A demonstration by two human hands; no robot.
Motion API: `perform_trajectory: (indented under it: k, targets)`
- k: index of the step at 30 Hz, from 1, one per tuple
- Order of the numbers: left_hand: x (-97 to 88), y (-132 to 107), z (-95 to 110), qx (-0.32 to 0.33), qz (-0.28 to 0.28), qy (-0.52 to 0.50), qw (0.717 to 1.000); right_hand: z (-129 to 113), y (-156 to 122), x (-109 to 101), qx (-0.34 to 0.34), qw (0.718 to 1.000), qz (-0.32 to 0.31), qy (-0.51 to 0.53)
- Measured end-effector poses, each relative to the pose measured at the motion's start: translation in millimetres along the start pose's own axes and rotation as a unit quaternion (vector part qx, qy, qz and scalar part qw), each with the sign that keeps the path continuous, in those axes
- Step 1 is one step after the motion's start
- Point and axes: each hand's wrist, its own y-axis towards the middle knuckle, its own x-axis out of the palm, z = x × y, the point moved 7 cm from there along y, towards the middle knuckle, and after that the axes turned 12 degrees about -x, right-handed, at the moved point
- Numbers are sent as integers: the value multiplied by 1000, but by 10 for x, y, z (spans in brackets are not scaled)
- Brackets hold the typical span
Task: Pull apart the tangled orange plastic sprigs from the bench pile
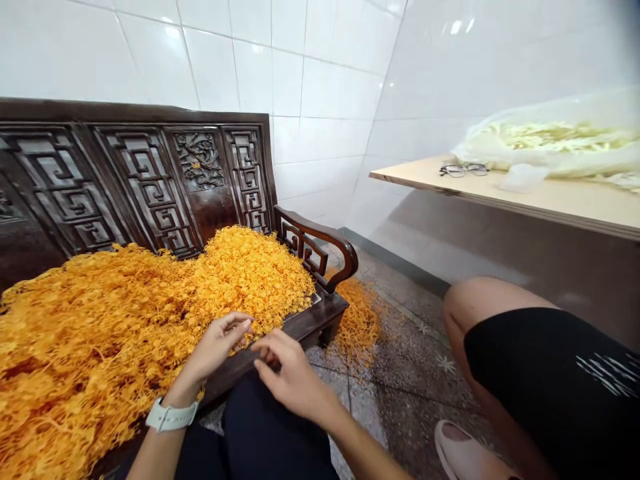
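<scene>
Two hands logged from my remote station, both at the front edge of a dark carved surface [305, 323]. Item one: left hand [220, 343], white watch [170, 415] on the wrist, fingers loosely curled, fingertips touching the near fringe of the orange heap [125, 320]; I cannot tell whether its grip is closed on any piece. Item two: right hand [293, 377], just beside the left, fingers bent down onto the bare wooden rail; its grip is likewise hidden from me, so I cannot tell whether it holds anything. Item three: the orange heap itself, a tangled mass of small strand-like pieces, covering the seat from the left edge of view to the curved armrest [320, 247]. Item four: spilled orange pieces [357, 320] on the speckled floor [400, 373], below that armrest. Item five: another person's bare knee [480, 300], black shorts [540, 373] and pale slipper [465, 453], at right. Item six: a pale board surface [550, 200] against the white tiled wall [300, 67], bearing glasses [463, 169] and a clear bag [550, 143] of pale yellowish pieces.
</scene>
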Motion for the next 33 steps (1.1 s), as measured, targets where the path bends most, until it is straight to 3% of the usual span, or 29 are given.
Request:
perform_trajectory:
  k: [3,5,8,11,15,19,21,24,27,29,33]
  targets:
    - [-80,-12,-15,-3,26,7,1000,61,-339,314,25,998,25,55]
    - [-130,-20,-21,-8,39,16,999,-2,-444,428,0,998,19,67]
    - [-230,-42,-15,-5,69,49,996,-102,-472,472,-51,996,-8,68]
    - [-382,-84,0,27,128,137,982,-84,-455,446,-48,996,-12,77]
    - [-592,-153,-62,34,224,334,915,-64,-460,471,-34,998,-27,53]
    - [-793,-252,-100,31,260,421,868,-96,-469,498,-35,998,-36,44]
    - [-961,-334,-93,24,285,465,838,-113,-464,509,-40,997,-39,54]
    - [-1293,-470,-145,-17,312,559,768,-113,-455,545,-45,995,-43,75]
    - [-1610,-604,-313,-78,297,624,718,-103,-449,638,-51,993,-54,93]
    - [-1742,-691,-432,-101,273,644,707,-110,-441,723,-61,991,-64,97]
    - [-1873,-850,-489,-88,261,634,722,-138,-419,895,-76,989,-80,99]
